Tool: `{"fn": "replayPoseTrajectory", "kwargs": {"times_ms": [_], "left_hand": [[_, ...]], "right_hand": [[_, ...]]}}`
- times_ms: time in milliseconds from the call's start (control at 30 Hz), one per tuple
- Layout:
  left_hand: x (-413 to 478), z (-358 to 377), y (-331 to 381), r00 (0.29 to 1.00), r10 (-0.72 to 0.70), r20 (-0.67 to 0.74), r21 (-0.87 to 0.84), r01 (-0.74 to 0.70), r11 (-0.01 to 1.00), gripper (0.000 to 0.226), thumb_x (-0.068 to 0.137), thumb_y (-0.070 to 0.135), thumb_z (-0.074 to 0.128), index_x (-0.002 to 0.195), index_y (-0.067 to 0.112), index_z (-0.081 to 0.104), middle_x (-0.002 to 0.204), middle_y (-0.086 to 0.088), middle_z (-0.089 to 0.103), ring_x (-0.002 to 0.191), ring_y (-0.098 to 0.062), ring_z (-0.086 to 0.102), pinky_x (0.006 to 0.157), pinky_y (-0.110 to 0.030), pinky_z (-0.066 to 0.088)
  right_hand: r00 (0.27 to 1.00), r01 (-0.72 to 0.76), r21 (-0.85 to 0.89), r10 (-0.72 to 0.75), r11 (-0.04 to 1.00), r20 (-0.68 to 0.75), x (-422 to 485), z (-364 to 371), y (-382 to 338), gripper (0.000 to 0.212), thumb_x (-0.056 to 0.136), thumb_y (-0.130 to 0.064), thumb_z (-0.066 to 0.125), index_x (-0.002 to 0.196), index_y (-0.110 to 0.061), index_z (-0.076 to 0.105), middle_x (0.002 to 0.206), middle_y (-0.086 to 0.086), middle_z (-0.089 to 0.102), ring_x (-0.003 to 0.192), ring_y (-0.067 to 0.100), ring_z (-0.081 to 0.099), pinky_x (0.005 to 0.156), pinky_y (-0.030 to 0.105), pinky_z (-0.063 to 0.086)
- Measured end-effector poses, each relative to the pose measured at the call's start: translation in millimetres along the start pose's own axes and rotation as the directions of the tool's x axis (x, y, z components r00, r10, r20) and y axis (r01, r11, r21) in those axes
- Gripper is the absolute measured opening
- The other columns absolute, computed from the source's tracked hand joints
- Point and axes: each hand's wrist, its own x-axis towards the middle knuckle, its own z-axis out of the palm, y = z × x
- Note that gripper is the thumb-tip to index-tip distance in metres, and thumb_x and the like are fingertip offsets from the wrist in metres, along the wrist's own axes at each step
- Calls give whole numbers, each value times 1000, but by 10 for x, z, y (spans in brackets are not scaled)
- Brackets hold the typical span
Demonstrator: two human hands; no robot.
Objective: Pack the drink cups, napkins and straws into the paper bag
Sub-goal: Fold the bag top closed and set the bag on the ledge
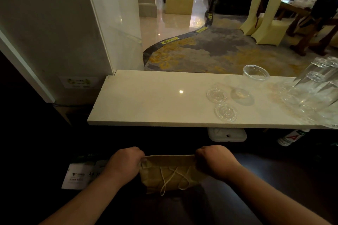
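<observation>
A brown paper bag (169,173) with white string handles lies folded flat below the counter, close to me. My left hand (124,163) grips its upper left corner and my right hand (215,161) grips its upper right corner. On the white counter (146,100) stands a clear plastic drink cup (250,82), with two clear round lids (216,95) (226,112) lying flat just left of it. Stacks of more clear cups (314,89) lean at the counter's right end. I see no napkins or straws.
A white printed box or card (78,175) sits low at the left in the dark. Under the counter are a white container (226,134) and a bottle (290,137). A glass panel and wall stand at the left. Covered chairs (263,18) lie beyond.
</observation>
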Motion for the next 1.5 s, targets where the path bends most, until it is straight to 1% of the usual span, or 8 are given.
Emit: {"fn": "replayPoseTrajectory", "kwargs": {"times_ms": [200,333,567,800,967,1233,1367,1500], "left_hand": [[27,19,20,999,38,-17,6,-38,999,24,92,29,55,88,19,76,91,-1,70,84,-22,68,67,-34,53],[39,20,20,1000,26,-16,23,-26,999,22,97,34,60,88,21,75,90,2,68,85,-18,66,66,-28,44],[163,-122,265,992,63,114,279,-93,956,32,97,52,51,105,28,70,107,7,70,104,-16,59,89,-36,46],[489,-2,1170,953,236,191,245,-279,929,28,98,41,53,109,19,67,111,-4,70,104,-28,65,86,-44,54],[616,104,1548,931,306,199,290,-354,889,21,96,20,52,109,15,67,110,-9,68,101,-31,66,85,-44,54],[474,129,946,941,278,194,261,-323,910,34,101,48,47,106,21,68,110,0,71,102,-22,66,85,-41,54],[340,58,567,960,236,153,270,-270,924,34,101,50,46,107,24,67,111,3,70,103,-19,66,88,-38,53],[231,-3,162,978,183,105,249,-204,947,33,97,49,49,94,24,69,99,5,72,92,-18,68,80,-35,55]], "right_hand": [[999,-46,37,46,998,-5,-204,84,275,18,92,-38,57,100,-25,67,93,-2,67,84,20,66,64,30,39],[998,-62,64,63,996,-14,-183,112,255,17,89,-36,59,99,-25,68,93,-4,67,85,20,66,64,30,42],[995,-87,87,91,992,-38,-108,84,48,17,91,-36,56,98,-25,67,94,-2,65,85,19,64,65,30,45],[993,-102,87,106,991,-42,-46,19,-77,17,91,-37,57,97,-24,66,94,-1,64,84,20,63,63,29,39],[992,-123,70,124,990,-14,-88,34,-28,17,91,-35,56,97,-24,69,94,-2,66,84,20,64,66,32,48],[999,-37,20,37,999,-35,-114,75,75,17,89,-33,55,92,-22,68,87,-1,66,75,22,64,60,33,47],[999,-7,22,8,1000,-51,-61,106,111,20,87,-35,54,90,-21,67,84,-1,66,73,21,64,57,30,42],[998,-33,34,34,999,-47,-45,147,203,23,83,-39,53,88,-22,67,81,-2,65,72,20,64,61,36,52]]}}
